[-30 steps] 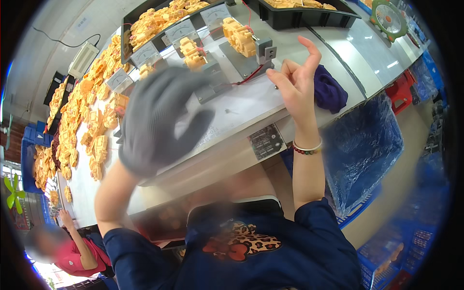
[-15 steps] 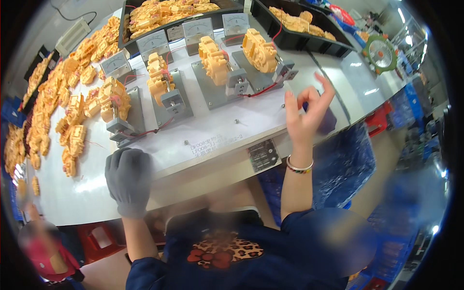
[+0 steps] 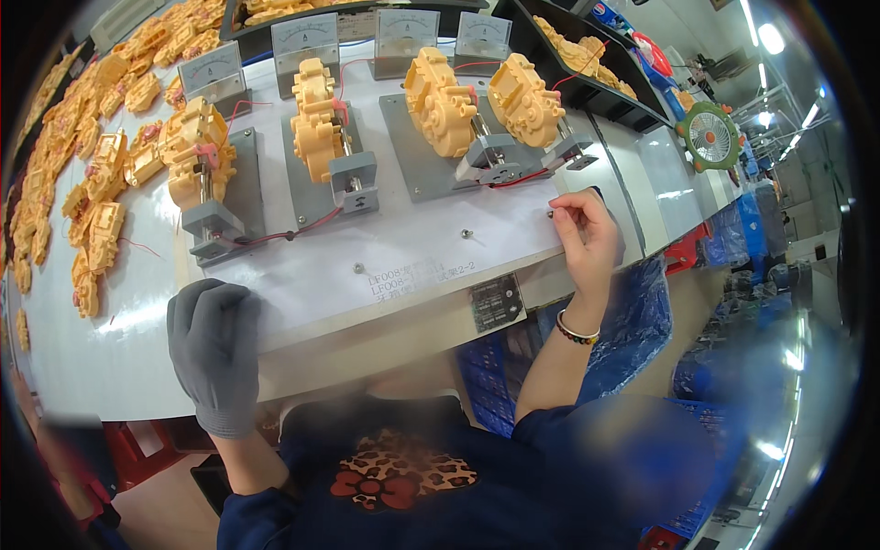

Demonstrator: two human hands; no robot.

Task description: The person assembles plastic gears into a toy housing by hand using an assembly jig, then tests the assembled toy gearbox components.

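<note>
My left hand (image 3: pixel 213 353), in a grey glove, rests with curled fingers at the front edge of the white bench, below the leftmost test stand (image 3: pixel 246 197). Whatever its fingertips hold, if anything, is hidden. My bare right hand (image 3: pixel 591 240) is closed in a pinch at a small metal toggle switch (image 3: pixel 551 214) on the right of the bench. Two like switches show in the middle. Several grey stands each carry a yellow plastic gearbox (image 3: pixel 316 119) with a shaft set in a grey block. Red wires run along them, and analogue meters (image 3: pixel 305 53) stand behind.
Loose yellow gearboxes (image 3: pixel 96 220) heap along the left of the bench. Black trays (image 3: pixel 632 101) of more gearboxes stand at the back. A green fan (image 3: pixel 710 137) is at the far right, and blue plastic sheeting (image 3: pixel 632 321) hangs below the bench's right edge.
My right hand has come down from above the bench edge, its raised, spread fingers now pinching at the switch. My left hand stays near the front edge. The view has shifted.
</note>
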